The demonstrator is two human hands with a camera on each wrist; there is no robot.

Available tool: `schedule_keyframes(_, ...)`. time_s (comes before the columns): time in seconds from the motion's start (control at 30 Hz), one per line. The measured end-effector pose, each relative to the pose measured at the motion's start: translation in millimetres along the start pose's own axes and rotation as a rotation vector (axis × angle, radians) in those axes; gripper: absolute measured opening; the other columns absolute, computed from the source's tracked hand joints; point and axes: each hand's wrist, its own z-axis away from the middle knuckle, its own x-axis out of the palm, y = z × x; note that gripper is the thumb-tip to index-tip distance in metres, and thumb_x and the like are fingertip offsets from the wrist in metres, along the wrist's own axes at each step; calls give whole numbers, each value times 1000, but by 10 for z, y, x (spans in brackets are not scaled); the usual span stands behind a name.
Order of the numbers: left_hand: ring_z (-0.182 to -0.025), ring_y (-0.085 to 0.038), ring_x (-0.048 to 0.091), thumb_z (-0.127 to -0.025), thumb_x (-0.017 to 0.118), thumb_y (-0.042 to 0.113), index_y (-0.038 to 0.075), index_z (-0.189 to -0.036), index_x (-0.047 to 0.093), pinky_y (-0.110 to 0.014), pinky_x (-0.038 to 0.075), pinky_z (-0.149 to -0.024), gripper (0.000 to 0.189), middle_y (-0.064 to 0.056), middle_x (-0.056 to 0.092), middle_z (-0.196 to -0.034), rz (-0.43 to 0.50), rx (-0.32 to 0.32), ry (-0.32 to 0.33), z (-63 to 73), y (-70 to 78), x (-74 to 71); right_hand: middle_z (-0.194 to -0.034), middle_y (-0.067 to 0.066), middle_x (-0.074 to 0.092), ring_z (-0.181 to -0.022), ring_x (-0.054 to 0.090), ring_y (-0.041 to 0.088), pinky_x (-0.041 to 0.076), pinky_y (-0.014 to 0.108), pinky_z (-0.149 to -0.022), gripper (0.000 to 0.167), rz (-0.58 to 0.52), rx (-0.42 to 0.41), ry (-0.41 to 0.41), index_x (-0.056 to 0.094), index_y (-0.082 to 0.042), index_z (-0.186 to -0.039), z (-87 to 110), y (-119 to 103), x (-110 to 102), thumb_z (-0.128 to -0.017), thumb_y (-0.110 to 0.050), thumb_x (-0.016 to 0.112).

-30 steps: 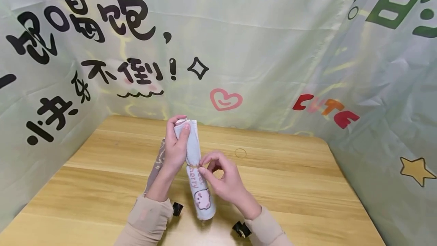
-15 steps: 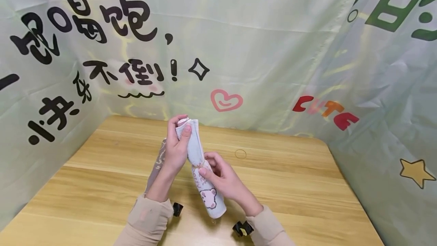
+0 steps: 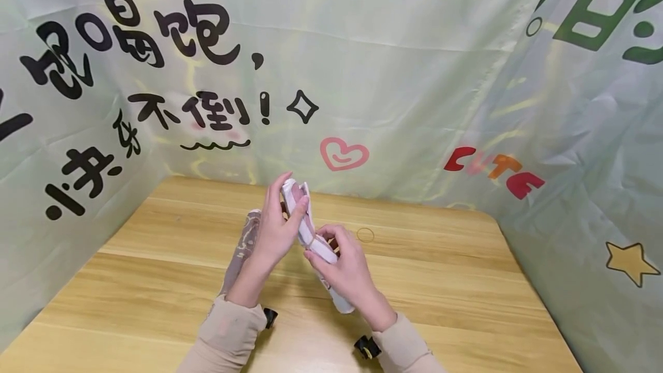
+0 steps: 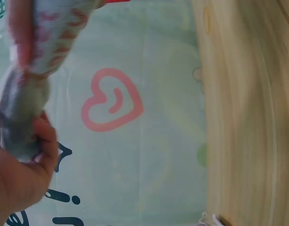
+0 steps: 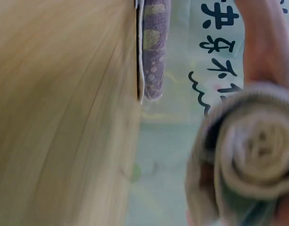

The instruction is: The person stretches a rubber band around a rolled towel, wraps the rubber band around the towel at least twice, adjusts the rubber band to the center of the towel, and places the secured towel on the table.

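Note:
A rolled pale towel [image 3: 336, 301] with a printed animal face is held above the table, and a thin rubber band [image 3: 312, 240] squeezes it in at the middle. My left hand [image 3: 279, 226] grips the upper end, thumb across the front and fingers behind. Just below the band, my right hand [image 3: 347, 269] holds the lower part between thumb and fingers. Pink lettering on the towel [image 4: 64, 35] shows in the left wrist view. In the right wrist view, the blurred spiral end of the towel [image 5: 262, 146] faces the camera.
Left of my hands, a brown-purple patterned towel [image 3: 240, 252] lies rolled up on the wooden table [image 3: 440, 281]. A loose rubber band [image 3: 365, 235] lies to the right. Printed cloth [image 3: 414, 73] walls in the back and sides. Black objects [image 3: 367, 347] sit by both cuffs.
The towel has turned and tilted, its lower end swinging right and slightly up. My right hand went from pinching at the band to holding the towel below it; the left hand moved slightly right.

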Motion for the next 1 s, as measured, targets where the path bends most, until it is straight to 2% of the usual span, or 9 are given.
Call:
schedule_keyframes(0.1, -104, -29, 61, -104, 63, 16, 12, -152, 44, -40, 56, -85, 52, -19, 56, -129, 32, 37, 61, 0, -10, -10, -94, 2, 66, -75, 62, 13, 58, 28, -60, 40, -100, -6, -87, 63, -10, -119, 7, -32, 4, -86, -16, 86)
schedule_keyframes(0.17, -101, -27, 60, -104, 60, 11, 9, -150, 45, -32, 56, -82, 48, -20, 57, -124, 96, 45, 75, -1, -2, -25, -97, 3, 67, -75, 63, 11, 59, 30, -61, 34, -172, -8, -116, 63, -11, -120, 10, -56, -2, -91, -14, 81)
schedule_keyframes(0.27, -99, -23, 59, -105, 57, 5, 8, -149, 44, -23, 55, -80, 46, -21, 56, -121, 193, 42, 70, 3, 24, -45, -103, 9, 68, -77, 65, 14, 59, 30, -63, 25, -263, -108, -74, 64, -7, -120, 10, -53, 3, -96, -2, 70)
schedule_keyframes(0.37, -101, -20, 58, -105, 54, 2, 5, -148, 42, -21, 53, -82, 45, -20, 55, -120, 248, 50, 48, 15, 50, -53, -107, 15, 68, -77, 67, 21, 59, 30, -62, 26, -316, -237, 5, 65, -2, -116, 0, -56, 14, -94, 12, 64)
schedule_keyframes(0.5, -98, -16, 57, -104, 53, 0, 3, -147, 42, -21, 52, -81, 44, -18, 54, -116, 269, 59, 24, 34, 77, -46, -104, 19, 70, -75, 68, 25, 61, 30, -62, 28, -319, -371, 67, 66, 1, -110, -19, -68, 32, -87, 18, 70)
schedule_keyframes(0.63, -94, -15, 58, -103, 52, -1, 2, -145, 43, -21, 52, -77, 43, -20, 55, -112, 296, 68, 36, 63, 104, -19, -102, 18, 72, -73, 67, 22, 61, 27, -64, 31, -282, -450, 83, 69, 1, -107, -23, -84, 52, -82, 20, 74)
schedule_keyframes(0.8, -94, -16, 57, -103, 50, -3, 1, -144, 43, -20, 52, -77, 41, -22, 54, -113, 346, 60, 55, 119, 145, 33, -100, 17, 72, -70, 66, 19, 59, 21, -66, 34, -228, -500, 91, 68, 3, -108, 19, -102, 109, -80, 20, 74)
schedule_keyframes(1.0, -88, -16, 55, -106, 47, -1, 3, -144, 44, -21, 50, -73, 39, -16, 53, -110, 353, 27, 50, 163, 152, 63, -100, 16, 69, -68, 63, 18, 58, 20, -66, 34, -207, -478, 48, 62, 2, -107, 70, -142, 133, -82, 21, 72)
